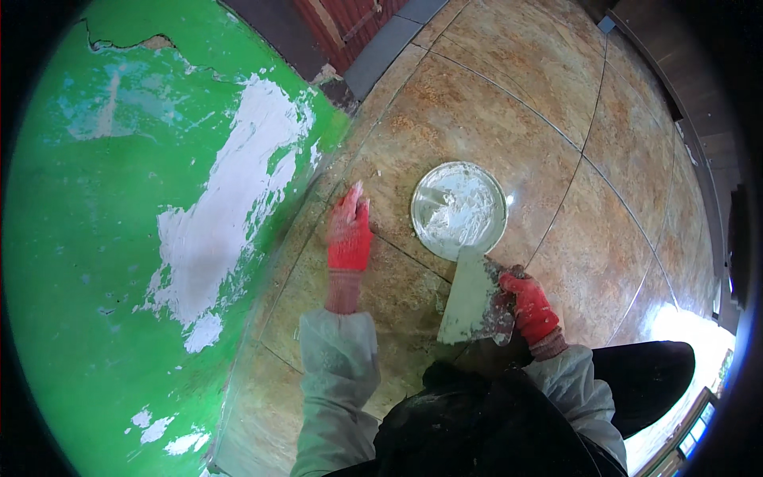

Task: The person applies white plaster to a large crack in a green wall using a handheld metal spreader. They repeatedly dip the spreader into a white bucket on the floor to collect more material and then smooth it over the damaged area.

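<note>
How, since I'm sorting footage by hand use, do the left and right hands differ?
The left hand holds nothing visible, while the right hand grips a broad scraper. The left hand is nearer the green wall; the right hand is farther from it. Both wear red gloves.

"What colours has the wall (79, 238)?"
"Bright green, patched with ragged white."
"And the floor (493, 87)?"
"Mottled tan and brown, crossed by dark lines."
"The hands (350, 238)?"
"Red-gloved; the scraper (467, 298) seems pale grey-green, though I can't be certain."
</note>
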A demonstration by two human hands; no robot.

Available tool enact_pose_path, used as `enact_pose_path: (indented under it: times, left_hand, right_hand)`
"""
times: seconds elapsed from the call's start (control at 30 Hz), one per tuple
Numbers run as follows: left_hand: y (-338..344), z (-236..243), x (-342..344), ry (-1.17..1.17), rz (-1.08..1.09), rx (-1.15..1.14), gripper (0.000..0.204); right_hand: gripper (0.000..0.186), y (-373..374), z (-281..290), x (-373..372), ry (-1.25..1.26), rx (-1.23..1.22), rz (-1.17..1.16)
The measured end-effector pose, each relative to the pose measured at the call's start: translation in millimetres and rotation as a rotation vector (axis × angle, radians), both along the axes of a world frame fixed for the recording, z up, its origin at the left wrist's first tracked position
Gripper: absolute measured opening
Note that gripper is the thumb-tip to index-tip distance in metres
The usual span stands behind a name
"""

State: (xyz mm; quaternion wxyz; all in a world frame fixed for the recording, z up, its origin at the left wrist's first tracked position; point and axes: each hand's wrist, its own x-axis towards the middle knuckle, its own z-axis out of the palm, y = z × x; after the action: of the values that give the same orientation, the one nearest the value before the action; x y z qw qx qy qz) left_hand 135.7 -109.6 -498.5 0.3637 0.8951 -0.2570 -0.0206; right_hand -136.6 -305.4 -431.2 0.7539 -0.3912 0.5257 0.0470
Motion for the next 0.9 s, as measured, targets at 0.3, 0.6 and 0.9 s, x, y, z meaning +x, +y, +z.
enact_pose_path:
  times: [0.3, 0.6, 0.9]
  left_hand:
    - [-30.9, 0.7, 41.7, -0.138, -0.363, 0.174, 0.033]
    - [17.9, 2.2, -54.7, -0.188, -0.186, 0.041, 0.034]
    - [16.4, 9.4, -57.5, 0.155, 0.042, 0.081, 0.042]
  right_hand:
    - [0.021, -2.4, 8.1, 1.3, 0.023, 0.013, 0.058]
    - [0.02, -15.9, 9.8, 35.3, -0.033, 0.037, -0.299]
    - [0.022, 14.3, 3.2, -10.9, 0.014, 0.098, -0.058]
